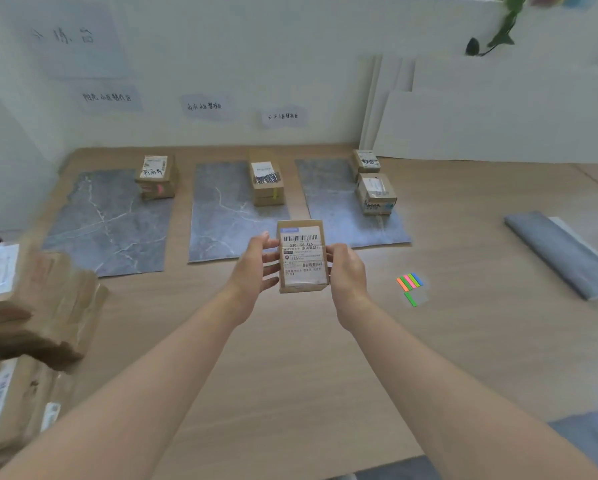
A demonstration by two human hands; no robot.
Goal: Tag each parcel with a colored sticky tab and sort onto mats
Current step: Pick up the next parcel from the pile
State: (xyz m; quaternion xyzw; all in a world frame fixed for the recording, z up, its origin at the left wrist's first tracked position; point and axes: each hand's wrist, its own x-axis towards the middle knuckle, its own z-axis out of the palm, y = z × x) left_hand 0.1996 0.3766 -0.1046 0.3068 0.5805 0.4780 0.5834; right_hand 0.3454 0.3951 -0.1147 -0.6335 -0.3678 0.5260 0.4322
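Pale wood-grain surface ran to a white wall where handwritten paper labels hung, probably naming the sorting zones. Three flat grey marble-patterned mats lay beneath: left mat, middle mat, right mat. A blurred heap of cartons waited at the left edge. Small cardboard stacks sat at each mat's far end. The left hand and right hand clasped a boxy brown parcel by its sides above the surface before the middle mat. Its label faced up, likely for reading, and no tab showed. Thin bright sticky tabs lay near the right hand.
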